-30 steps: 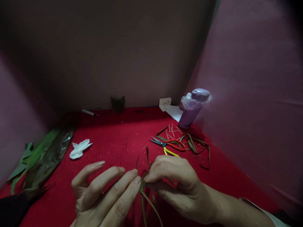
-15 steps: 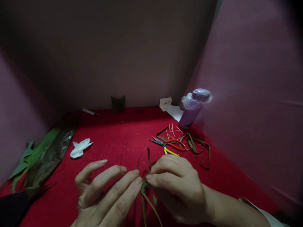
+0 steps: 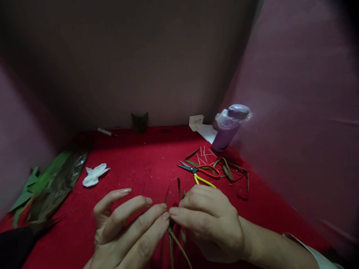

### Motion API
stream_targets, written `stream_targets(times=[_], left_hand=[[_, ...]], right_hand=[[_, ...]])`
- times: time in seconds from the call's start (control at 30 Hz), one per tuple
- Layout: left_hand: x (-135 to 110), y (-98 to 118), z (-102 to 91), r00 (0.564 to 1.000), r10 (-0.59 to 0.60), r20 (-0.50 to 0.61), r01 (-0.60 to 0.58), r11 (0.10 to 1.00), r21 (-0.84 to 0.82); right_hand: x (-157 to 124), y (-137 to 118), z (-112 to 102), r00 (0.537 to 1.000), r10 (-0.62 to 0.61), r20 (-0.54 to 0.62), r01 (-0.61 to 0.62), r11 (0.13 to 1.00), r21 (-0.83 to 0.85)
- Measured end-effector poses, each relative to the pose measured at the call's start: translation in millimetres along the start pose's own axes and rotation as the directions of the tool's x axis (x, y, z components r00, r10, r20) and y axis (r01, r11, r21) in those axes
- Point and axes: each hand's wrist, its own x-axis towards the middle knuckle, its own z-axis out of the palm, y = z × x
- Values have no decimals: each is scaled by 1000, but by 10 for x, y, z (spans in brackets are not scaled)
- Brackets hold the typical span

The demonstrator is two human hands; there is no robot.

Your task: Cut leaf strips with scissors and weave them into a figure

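Observation:
My left hand [image 3: 134, 228] pinches a narrow brownish-green leaf strip [image 3: 179, 244] between thumb and index finger, its other fingers spread above. Against it, my right hand [image 3: 210, 220] is closed on the same strip, thumb tip nearly touching the left fingertips. A loop of the strip arches up above the fingers, and two tails hang down below them. The folded middle is mostly hidden by the fingertips. Just beyond my right hand lie scissors [image 3: 193, 170] with one red and one yellow handle, blades apart.
Several toothpicks [image 3: 204, 155] and loose leaf strips [image 3: 228, 172] lie behind the scissors. A purple bottle [image 3: 226, 136] with clear plastic stands by papers [image 3: 206, 132]. A white tissue [image 3: 96, 174], a syringe-like tube [image 3: 105, 132] and large green leaves [image 3: 52, 179] are leftward on red cloth [image 3: 126, 157].
My right thumb has moved slightly left, closer to the left fingertips, covering more of the fold. The loop above has shifted a little to the right.

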Motion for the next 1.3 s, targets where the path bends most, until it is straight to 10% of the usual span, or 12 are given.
stream_targets(times=[0.57,0.77,0.87,1.3], left_hand=[[36,-181,-107,954,254,158,-266,962,58],[53,-96,-36,971,235,38,-237,970,56],[58,28,7,997,-28,-76,31,999,29],[60,36,-76,998,34,51,-38,997,68]], right_hand=[[-64,-30,41,998,-59,13,60,992,-114],[-43,-19,12,998,-27,55,29,999,-34],[12,-47,-19,990,127,59,-132,987,94],[94,-109,-75,718,610,335,-686,542,485]])
